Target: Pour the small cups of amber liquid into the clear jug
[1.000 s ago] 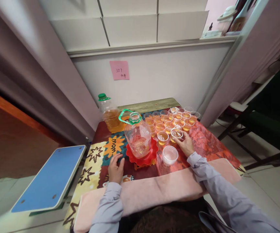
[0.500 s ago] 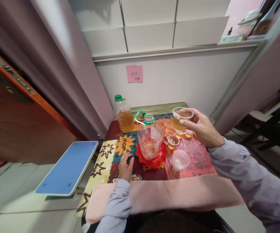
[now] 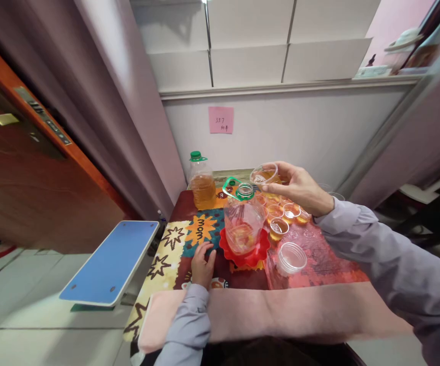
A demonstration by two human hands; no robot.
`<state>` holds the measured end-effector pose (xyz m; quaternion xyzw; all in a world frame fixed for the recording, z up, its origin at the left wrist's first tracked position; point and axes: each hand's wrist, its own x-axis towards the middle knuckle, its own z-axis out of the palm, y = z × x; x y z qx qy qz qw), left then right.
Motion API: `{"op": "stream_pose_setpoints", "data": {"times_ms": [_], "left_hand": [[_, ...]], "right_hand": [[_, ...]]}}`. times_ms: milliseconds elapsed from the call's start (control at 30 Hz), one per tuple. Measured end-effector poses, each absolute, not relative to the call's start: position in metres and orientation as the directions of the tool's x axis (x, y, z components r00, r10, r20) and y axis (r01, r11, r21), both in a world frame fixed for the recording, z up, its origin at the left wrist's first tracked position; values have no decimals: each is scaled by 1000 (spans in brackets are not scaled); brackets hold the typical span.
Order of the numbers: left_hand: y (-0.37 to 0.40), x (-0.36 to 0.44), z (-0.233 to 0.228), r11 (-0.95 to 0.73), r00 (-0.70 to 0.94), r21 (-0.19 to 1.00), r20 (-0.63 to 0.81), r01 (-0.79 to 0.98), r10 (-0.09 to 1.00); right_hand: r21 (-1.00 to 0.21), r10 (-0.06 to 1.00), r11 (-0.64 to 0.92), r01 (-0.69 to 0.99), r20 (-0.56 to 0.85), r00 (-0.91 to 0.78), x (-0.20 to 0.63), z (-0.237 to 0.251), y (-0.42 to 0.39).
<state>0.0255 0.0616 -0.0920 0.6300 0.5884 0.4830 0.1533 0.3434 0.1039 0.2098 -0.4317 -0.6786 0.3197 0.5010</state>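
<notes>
My right hand [image 3: 299, 188] holds a small clear plastic cup [image 3: 264, 175] of amber liquid, tilted just above and right of the open mouth of a clear jug [image 3: 243, 220] with a green collar. The jug stands on a red plate [image 3: 247, 253] and has a little amber liquid at its bottom. My left hand [image 3: 203, 264] lies flat on the patterned tablecloth [image 3: 166, 254] just left of the plate, holding nothing. Behind my right hand, several small cups of amber liquid [image 3: 281, 223] stand in rows. An empty clear cup [image 3: 291, 256] sits near the front.
A capped bottle of amber liquid [image 3: 201, 182] stands at the table's back left. A pink towel [image 3: 281, 310] lies along the front edge. A blue board [image 3: 111, 262] sits left of the table. A wooden door [image 3: 21, 173] is on the left, a pink note [image 3: 221, 120] on the wall.
My right hand took a filled cup from the rows, lifted it, and has carried it left to the jug's mouth, tilting it. My left hand has stayed by the plate.
</notes>
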Motion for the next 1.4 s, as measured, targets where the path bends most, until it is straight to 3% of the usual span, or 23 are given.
{"op": "stream_pose_setpoints", "data": {"times_ms": [167,800,1400], "left_hand": [[61,25,-92,-266,-154,764,429,588,890],[60,26,-92,-279,-162,774,438,569,884],[61,26,-92,-276,-168,782,433,560,886]], "right_hand": [[-812,924,383,440,345,-167,345,217,105],[-552,890,427,717,397,-224,345,236,107],[-340,859,455,823,411,-306,336,252,109]]}}
